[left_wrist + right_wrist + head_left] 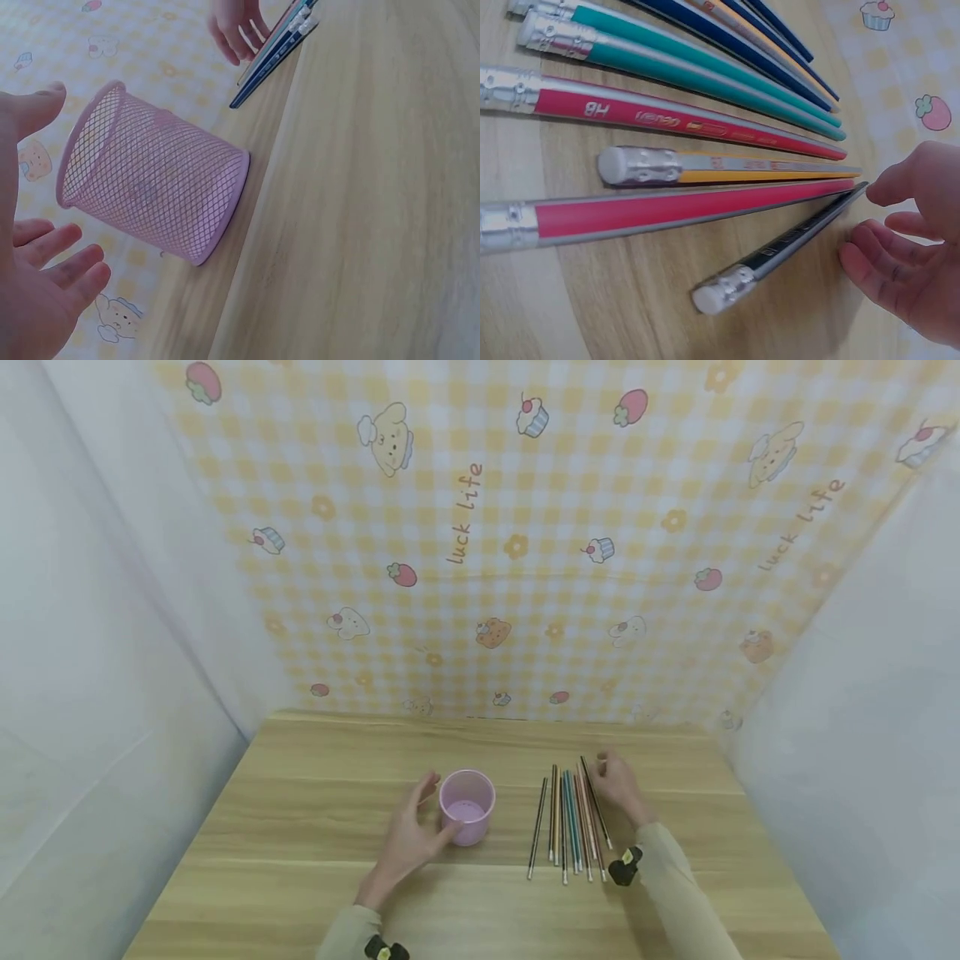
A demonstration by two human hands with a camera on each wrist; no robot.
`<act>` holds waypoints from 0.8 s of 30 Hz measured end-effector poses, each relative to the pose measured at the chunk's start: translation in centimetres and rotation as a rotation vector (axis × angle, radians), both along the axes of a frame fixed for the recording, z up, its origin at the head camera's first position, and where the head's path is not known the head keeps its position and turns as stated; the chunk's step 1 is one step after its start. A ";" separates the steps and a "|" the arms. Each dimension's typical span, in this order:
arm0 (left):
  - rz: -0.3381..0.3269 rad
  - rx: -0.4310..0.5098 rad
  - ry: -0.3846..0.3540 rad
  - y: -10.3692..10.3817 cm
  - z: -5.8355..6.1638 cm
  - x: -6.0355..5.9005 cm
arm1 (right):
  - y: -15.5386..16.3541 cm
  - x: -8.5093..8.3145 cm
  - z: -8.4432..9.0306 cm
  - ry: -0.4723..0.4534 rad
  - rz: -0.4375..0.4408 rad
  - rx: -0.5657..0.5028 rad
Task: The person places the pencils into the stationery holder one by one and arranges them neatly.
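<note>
A pink mesh pen cup (pixel 468 832) stands upright on the wooden table. Beside it, my left hand (pixel 407 842) has its thumb and fingers spread on either side. The left wrist view shows a gap between this hand (pixel 41 304) and the cup (pixel 157 176). To the right lies a loose row of eraser-tipped pencils (pixel 573 818), their erasers towards me. My right hand (pixel 618 783) is at the far tip of the rightmost black pencil (pixel 802 231). Its fingers (pixel 900 262) are loosely bent around that tip, without a visible grip.
Red (pixel 690 212), yellow, teal (pixel 705 80) and dark blue pencils lie close together, left of the black one. Behind the table (pixel 465 914) hangs a yellow checked cloth (pixel 517 585) with cartoon prints. White sheets (pixel 112 693) flank both sides.
</note>
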State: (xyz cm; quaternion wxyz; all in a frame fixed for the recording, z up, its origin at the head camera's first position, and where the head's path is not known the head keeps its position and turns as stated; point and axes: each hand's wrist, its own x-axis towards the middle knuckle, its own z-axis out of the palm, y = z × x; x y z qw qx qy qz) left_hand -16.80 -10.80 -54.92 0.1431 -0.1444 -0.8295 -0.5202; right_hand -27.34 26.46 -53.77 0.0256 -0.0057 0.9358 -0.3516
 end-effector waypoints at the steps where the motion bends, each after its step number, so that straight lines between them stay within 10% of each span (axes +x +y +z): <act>1: -0.006 0.000 0.001 0.1 0.0 0.0 | 0.1 -0.1 -0.2 -0.008 -0.004 0.008; 24: -0.013 0.064 -0.016 1.9 0.1 -0.5 | -1.7 -0.9 -1.2 -0.043 -0.065 0.195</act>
